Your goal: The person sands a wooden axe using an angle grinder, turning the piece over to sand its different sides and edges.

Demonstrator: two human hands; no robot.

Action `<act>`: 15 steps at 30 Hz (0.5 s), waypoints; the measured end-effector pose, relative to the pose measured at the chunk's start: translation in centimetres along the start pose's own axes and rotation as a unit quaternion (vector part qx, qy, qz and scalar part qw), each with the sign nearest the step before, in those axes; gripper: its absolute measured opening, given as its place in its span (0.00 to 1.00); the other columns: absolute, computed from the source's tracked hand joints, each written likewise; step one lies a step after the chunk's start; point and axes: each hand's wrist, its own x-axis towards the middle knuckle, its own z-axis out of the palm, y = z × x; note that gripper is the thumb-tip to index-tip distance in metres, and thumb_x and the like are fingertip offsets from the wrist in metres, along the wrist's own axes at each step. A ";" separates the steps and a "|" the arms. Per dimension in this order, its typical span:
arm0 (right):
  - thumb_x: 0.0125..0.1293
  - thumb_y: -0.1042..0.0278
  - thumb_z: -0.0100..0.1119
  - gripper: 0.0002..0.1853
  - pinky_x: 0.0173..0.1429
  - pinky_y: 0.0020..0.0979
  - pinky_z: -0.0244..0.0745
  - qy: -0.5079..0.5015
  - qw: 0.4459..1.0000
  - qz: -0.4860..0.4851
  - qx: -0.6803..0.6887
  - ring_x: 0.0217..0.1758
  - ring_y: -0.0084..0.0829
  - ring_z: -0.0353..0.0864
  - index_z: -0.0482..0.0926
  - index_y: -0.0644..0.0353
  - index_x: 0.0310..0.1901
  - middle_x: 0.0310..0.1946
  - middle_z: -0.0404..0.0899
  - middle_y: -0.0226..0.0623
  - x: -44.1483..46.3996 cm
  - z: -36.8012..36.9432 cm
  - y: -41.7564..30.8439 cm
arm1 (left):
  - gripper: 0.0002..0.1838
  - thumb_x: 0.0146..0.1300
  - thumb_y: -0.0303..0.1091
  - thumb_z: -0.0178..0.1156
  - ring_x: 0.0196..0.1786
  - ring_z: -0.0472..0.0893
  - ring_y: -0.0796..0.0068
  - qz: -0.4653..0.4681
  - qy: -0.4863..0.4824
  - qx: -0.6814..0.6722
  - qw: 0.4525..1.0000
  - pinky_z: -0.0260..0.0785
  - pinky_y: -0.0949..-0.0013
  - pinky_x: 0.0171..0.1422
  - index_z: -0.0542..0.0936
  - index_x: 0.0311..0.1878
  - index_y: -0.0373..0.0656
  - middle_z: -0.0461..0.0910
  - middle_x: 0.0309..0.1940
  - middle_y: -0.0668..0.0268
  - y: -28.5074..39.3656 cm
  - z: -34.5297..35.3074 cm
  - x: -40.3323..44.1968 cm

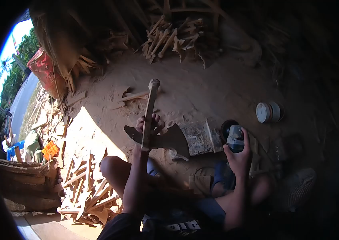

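My left hand (149,123) is wrapped round a wooden axe-shaped piece (149,108), which has a long handle with a knobbed top end and a wide curved blade shape low down. The piece stands nearly upright in the view. To the right, my right hand (239,154) grips a power grinder (235,138) with a dark round disc at its far side. The two are apart. Between them a worn block (197,138) lies on the dusty ground.
A heap of carved wooden pieces (89,196) lies at the lower left, another pile (171,38) at the top. A pale round container (263,112) is at the right, above a fan-like ribbed object (301,186). A red sack (45,72) sits at the upper left.
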 end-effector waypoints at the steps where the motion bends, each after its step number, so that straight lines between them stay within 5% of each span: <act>1: 0.57 0.67 0.77 0.44 0.67 0.44 0.81 -0.006 1.000 -0.004 0.000 0.64 0.48 0.88 0.70 0.53 0.77 0.60 0.86 0.53 -0.1 0.2 -0.1 | 0.12 0.78 0.39 0.62 0.56 0.86 0.61 0.020 0.024 -0.074 0.997 0.71 0.54 0.78 0.78 0.57 0.44 0.82 0.58 0.58 -0.8 -2.4 0.2; 3: 0.57 0.68 0.77 0.44 0.68 0.43 0.80 -0.015 1.000 -0.014 -0.003 0.65 0.46 0.87 0.70 0.54 0.77 0.61 0.85 0.53 -0.1 0.5 -0.5 | 0.11 0.82 0.40 0.57 0.41 0.86 0.65 -0.160 -0.020 -0.271 0.949 0.78 0.58 0.68 0.79 0.55 0.43 0.82 0.51 0.57 -1.0 -7.9 2.0; 4: 0.57 0.69 0.77 0.45 0.68 0.43 0.80 -0.025 1.000 -0.004 0.013 0.65 0.45 0.87 0.69 0.54 0.78 0.62 0.85 0.53 -0.1 0.7 -0.7 | 0.12 0.83 0.39 0.56 0.39 0.86 0.68 -0.197 -0.076 -0.265 0.941 0.75 0.58 0.71 0.78 0.57 0.41 0.81 0.50 0.58 -2.2 -9.6 2.6; 6: 0.57 0.69 0.76 0.45 0.69 0.42 0.79 -0.045 0.998 0.018 0.041 0.66 0.43 0.86 0.69 0.55 0.78 0.63 0.84 0.52 -0.4 1.1 -1.0 | 0.17 0.82 0.37 0.58 0.36 0.84 0.71 -0.191 0.029 0.000 0.981 0.78 0.60 0.65 0.71 0.66 0.42 0.80 0.48 0.61 -4.5 -7.3 1.0; 8: 0.58 0.70 0.76 0.44 0.69 0.39 0.79 -0.062 0.997 0.019 0.045 0.64 0.38 0.86 0.69 0.56 0.78 0.63 0.84 0.49 -0.5 1.5 -1.0 | 0.41 0.75 0.31 0.68 0.37 0.84 0.70 -0.071 0.210 0.322 0.920 0.85 0.64 0.45 0.48 0.77 0.53 0.78 0.45 0.63 -6.4 -0.5 -1.8; 11: 0.58 0.70 0.76 0.44 0.68 0.36 0.78 -0.085 0.994 0.032 0.066 0.62 0.34 0.86 0.69 0.57 0.78 0.61 0.85 0.47 -1.2 2.4 -0.9 | 0.48 0.71 0.24 0.69 0.40 0.86 0.64 0.022 0.152 0.378 0.913 0.86 0.56 0.44 0.41 0.75 0.61 0.76 0.46 0.57 -7.7 1.1 -1.9; 15: 0.58 0.75 0.75 0.45 0.68 0.35 0.78 -0.127 0.987 -0.007 0.093 0.61 0.32 0.85 0.67 0.58 0.79 0.65 0.82 0.45 -2.2 4.1 0.6 | 0.26 0.77 0.40 0.67 0.37 0.89 0.65 0.045 0.168 0.298 0.939 0.88 0.62 0.45 0.62 0.66 0.47 0.76 0.35 0.67 -5.3 2.1 0.7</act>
